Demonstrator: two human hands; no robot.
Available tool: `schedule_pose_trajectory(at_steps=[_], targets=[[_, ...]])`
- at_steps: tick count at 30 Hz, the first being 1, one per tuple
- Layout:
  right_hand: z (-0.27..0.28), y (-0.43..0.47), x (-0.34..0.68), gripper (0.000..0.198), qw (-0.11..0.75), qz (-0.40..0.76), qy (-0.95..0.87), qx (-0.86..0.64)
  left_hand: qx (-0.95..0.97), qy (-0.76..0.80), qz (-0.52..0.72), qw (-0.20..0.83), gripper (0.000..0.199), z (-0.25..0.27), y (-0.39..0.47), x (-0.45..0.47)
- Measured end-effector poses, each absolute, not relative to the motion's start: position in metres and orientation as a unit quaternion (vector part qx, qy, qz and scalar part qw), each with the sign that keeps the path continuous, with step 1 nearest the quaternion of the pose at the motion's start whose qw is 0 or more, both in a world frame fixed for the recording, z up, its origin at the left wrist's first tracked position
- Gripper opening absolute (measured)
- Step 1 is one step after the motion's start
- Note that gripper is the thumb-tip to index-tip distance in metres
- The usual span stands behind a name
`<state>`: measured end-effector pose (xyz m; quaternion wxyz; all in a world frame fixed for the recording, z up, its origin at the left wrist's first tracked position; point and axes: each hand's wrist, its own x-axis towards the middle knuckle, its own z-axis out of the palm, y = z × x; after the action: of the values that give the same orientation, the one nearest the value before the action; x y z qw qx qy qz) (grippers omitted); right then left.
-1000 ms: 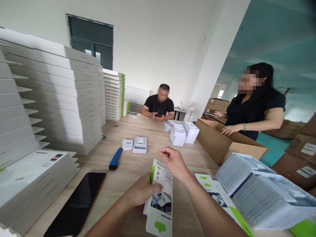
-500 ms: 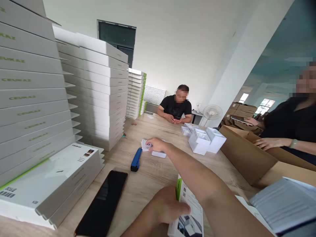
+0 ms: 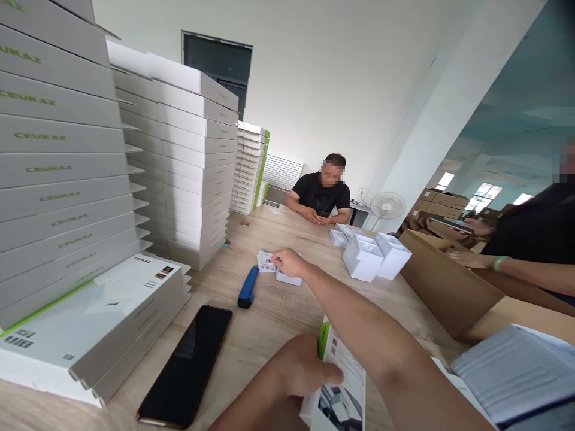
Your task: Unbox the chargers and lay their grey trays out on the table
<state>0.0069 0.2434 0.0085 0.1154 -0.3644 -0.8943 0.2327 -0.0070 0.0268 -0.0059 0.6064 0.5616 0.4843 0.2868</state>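
Note:
At the bottom middle, my left hand [image 3: 305,368] grips a white printed box [image 3: 344,389] with a green edge, its thumb across the front face. My right arm crosses over that box, stretched forward. My right hand [image 3: 290,263] has its fingers pinched together at the right edge of some small printed white cards [image 3: 266,261]; whether a card is between the fingertips is hidden. Just under this hand is a small white box or stack [image 3: 288,279]. A blue-handled cutter [image 3: 248,288] lies to the left of the cards.
A black phone [image 3: 186,365] lies at front left. Tall stacks of white boxes [image 3: 179,173] line the left side. White open boxes [image 3: 362,257] stand right of centre, by a large carton [image 3: 449,287] and grey-white packs [image 3: 521,371]. One person [image 3: 318,194] sits opposite; another [image 3: 530,239] stands right.
My right fingertips have shifted slightly right, from on top of the cards to their edge. My left hand still holds the box. The person at right has moved their hand further into the carton.

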Motion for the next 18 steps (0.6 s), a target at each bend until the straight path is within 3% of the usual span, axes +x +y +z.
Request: schedule_pose_trajectory(at_steps=[4,11,18], targets=[[0.053,0.237,0.038,0.015,0.155,0.303,-0.843,-0.416,0.531,0.44,0.327,0.647,0.036,-0.011,0.033,-0.01],[0.146,0.207,0.153,0.01,0.126,0.444,-0.753,-0.468,0.496,0.4,0.37,0.676,0.04,0.004,0.032,-0.021],[0.132,0.174,0.191,0.016,0.038,0.458,-0.735,-0.499,0.502,0.368,0.357,0.696,0.045,0.007,0.03,-0.022]])
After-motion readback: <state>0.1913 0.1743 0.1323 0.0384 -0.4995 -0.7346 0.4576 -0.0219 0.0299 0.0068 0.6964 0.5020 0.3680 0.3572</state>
